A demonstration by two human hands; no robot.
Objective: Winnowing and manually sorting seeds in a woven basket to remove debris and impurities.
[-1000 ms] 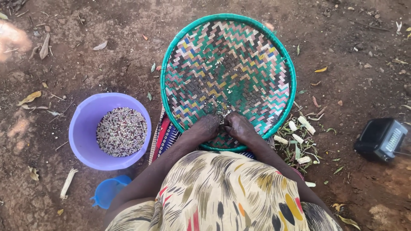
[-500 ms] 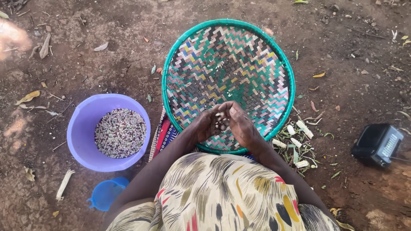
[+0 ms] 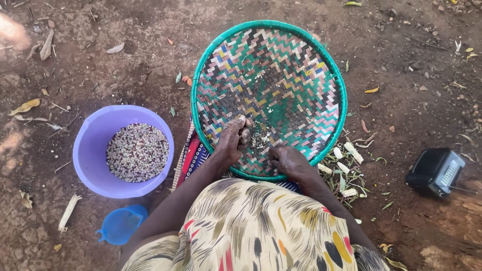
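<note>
On the far left, dry leaves (image 3: 24,106) lay scattered over the bare dirt. Next came a purple bowl (image 3: 123,150) standing on the ground, its bottom covered with mixed pale and dark kernels (image 3: 137,152). Just below it sat a small blue cup (image 3: 122,224), and a dry husk (image 3: 69,213) lay beside that.

We saw the left hand (image 3: 231,142) resting inside the woven tray (image 3: 269,26), near its lower rim. Its fingers were curled around a small cob (image 3: 244,134), thumb side up, pinching it firmly. A little heap of loose kernels (image 3: 259,143) lay on the weave just right of that hand (between the two hands, in fact).

The right hand (image 3: 289,161) lay at the tray's lower edge, knuckles up and fingers bent in a loose fist. We could not tell whether it held anything. The two hands were apart, not touching.

A striped cloth (image 3: 192,155) showed from under the tray's left side. Right of the tray, bare cobs (image 3: 345,165) and green scraps lay in a small pile on the dirt. Farthest right stood a small black radio (image 3: 436,170), well apart from the tray.
</note>
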